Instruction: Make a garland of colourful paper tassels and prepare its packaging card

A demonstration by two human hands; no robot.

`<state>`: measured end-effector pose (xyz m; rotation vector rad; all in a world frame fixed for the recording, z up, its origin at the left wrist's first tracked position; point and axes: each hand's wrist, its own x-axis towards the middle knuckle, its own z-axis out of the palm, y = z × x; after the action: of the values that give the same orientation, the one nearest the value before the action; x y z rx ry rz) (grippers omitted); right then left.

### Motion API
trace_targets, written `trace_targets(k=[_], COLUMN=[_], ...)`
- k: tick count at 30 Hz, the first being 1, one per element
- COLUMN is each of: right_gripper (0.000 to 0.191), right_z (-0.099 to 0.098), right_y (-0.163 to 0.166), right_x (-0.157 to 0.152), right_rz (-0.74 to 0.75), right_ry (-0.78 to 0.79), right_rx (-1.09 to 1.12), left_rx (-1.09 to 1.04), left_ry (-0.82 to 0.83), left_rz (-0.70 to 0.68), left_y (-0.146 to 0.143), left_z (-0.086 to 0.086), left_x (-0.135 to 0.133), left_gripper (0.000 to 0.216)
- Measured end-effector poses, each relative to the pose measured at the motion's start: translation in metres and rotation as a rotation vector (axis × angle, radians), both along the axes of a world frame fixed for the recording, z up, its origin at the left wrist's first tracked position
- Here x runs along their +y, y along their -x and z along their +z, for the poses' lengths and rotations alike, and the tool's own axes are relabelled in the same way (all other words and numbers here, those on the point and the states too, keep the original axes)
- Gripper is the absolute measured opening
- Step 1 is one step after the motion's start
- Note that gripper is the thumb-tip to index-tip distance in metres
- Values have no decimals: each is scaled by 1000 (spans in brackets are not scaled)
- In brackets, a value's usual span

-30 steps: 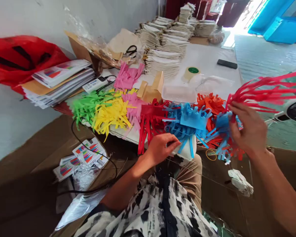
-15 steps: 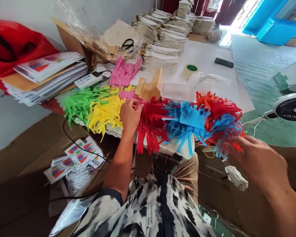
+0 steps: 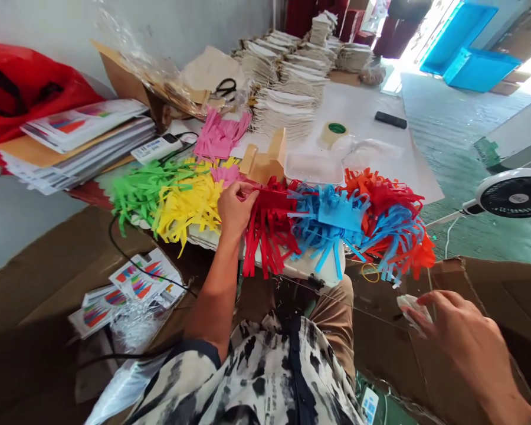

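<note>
Across the table's front edge lies a row of fringed tissue-paper tassels in several colours. My left hand (image 3: 238,208) pinches the end of a red tassel (image 3: 272,227), beside the yellow one (image 3: 188,206) and a bit of pink paper (image 3: 225,175). To the right of the red lies a blue tassel (image 3: 343,217), then a bunch of orange, red and blue fringe (image 3: 393,218). Below that bunch, off the table edge, my right hand (image 3: 462,330) has its fingers closed on a crumpled white wad (image 3: 409,310); its thumb is partly hidden.
Green fringe (image 3: 139,189) and pink fringe (image 3: 221,134) lie left. Behind stand a clear plastic tray (image 3: 314,169), a tape roll (image 3: 335,133), scissors (image 3: 225,88) and stacked white bundles (image 3: 287,106). A fan (image 3: 517,198) stands right; cardboard (image 3: 407,336) lies below.
My right hand has left the orange and blue fringe and moved down to the white wad. My left hand still pinches the red tassel; the view has shifted slightly.
</note>
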<state>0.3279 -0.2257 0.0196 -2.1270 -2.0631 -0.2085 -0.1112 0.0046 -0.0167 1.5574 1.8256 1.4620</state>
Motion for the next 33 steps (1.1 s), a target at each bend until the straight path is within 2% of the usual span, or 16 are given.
trace_targets(k=[3, 7, 9, 11, 13, 15, 20, 27, 33], right_gripper=[29, 29, 31, 26, 27, 27, 15, 18, 22], right_z=[23, 39, 35, 26, 16, 8, 7, 23, 24], right_y=[33, 114, 162, 206, 238, 257, 260, 252, 252], right_x=[35, 120, 167, 206, 235, 254, 269, 270, 274], right_rz=[70, 401, 494, 556, 622, 654, 718, 847, 823], right_ry=[-100, -195, -219, -205, -144, -84, -45, 83, 109], right_rx=[115, 222, 230, 226, 195, 174, 256, 396, 590], left_rx=[-56, -97, -94, -93, -93, -88, -158, -242, -256], left_ry=[-6, 10, 12, -7, -27, -32, -43, -37, -75], left_rz=[-37, -67, -71, -83, -97, -103, -87, -63, -143], left_y=[-2, -3, -2, -1, 0, 0, 4, 11, 12], left_z=[0, -2, -2, -3, -2, 0, 6, 6, 1], left_x=[-3, -7, -10, -13, -15, -16, -17, -19, -25], left_gripper=[16, 15, 14, 12, 11, 11, 8, 8, 11])
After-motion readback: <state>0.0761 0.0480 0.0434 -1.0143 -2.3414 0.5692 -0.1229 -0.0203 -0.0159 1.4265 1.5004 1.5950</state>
